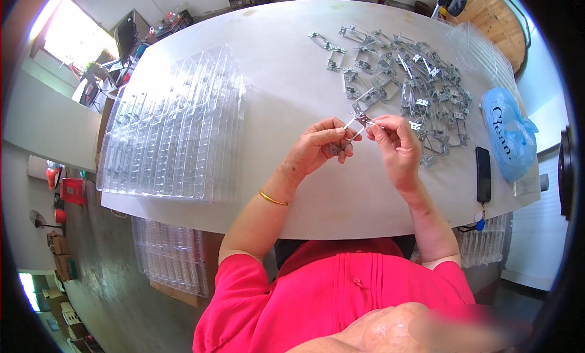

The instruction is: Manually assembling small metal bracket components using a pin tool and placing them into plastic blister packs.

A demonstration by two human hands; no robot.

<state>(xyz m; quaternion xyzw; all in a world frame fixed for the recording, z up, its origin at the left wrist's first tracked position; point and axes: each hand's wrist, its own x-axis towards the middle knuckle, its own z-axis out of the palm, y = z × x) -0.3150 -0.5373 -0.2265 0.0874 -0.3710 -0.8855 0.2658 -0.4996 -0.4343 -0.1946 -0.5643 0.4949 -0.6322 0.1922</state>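
Between both hands, above the table's middle, is a small metal bracket part [361, 119] with thin arms. My left hand [319, 144] is closed round its lower left part, thumb and fingers pinching it. From the other side, my right hand [396, 144] pinches its right end between thumb and forefinger. Just beyond and to the right lies a loose pile of similar grey metal bracket parts [420, 88], many of them tangled together. To the left stand stacked clear plastic trays [173, 127] with long compartments, which hold small metal pieces.
The white table [274, 60] curves across the view. On its right side lie a black phone [483, 173] with a blue charm and a blue plastic bag [507, 133]. A white wire rack [487, 54] stands behind them. More clear trays [173, 255] sit below the table's left edge.
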